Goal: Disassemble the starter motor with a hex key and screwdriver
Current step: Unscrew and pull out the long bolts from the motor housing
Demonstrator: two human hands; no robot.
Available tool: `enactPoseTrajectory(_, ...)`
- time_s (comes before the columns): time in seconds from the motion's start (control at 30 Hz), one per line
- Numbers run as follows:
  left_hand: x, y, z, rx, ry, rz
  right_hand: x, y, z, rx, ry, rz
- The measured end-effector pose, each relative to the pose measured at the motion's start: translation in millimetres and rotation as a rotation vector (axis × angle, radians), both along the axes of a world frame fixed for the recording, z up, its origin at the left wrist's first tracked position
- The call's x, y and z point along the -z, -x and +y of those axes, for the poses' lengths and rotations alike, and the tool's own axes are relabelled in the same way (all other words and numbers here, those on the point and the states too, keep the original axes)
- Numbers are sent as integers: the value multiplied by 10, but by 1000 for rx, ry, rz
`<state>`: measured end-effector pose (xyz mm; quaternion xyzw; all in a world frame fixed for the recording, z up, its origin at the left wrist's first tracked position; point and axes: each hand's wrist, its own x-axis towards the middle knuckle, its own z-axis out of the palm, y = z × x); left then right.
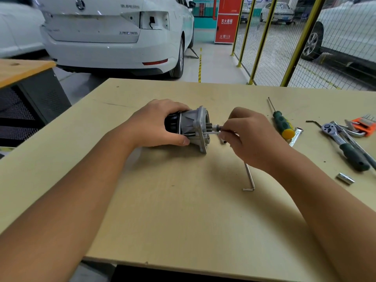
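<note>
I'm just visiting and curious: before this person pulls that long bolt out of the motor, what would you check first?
1. Starter motor held steady: ok, the left hand grips its black body, and it lies on its side on the table.
2. Grip on the long bolt: ok, the right hand pinches its end.
3. Bolt fully unthreaded: cannot tell.
4. Hex key within reach: ok, it lies beside the right wrist.
5. Screwdriver at hand: ok, it lies right of the hands.
6. Small loose part under the right hand: cannot tell what it is.
</note>
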<state>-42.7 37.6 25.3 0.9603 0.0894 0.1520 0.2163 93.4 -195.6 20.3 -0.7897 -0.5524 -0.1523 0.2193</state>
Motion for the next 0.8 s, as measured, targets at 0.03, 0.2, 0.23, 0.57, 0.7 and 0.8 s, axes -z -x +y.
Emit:
enactPoseTrajectory(0.03,-2,1,2,-3,-4,2,3,12,1,40,9,-63)
enactPoseTrajectory(0.2,3,-6,-10,4,-11,3,-18,46,22,98,-20,-126)
enactPoseTrajectory(0.23,3,-4,-11,2,-10,3,-22,44,21,69,-35,-88)
enactPoseTrajectory(0.57,11,2,12,5,-9,-7,23,29,14,-49,-2,108)
enactPoseTrajectory(0.7,18,-6,22,12,-20,-21,24,22,18,34,44,-29)
enactPoseTrajectory(0.8,31,-12,31,13,-30,-23,3,46,31,102,0,-148)
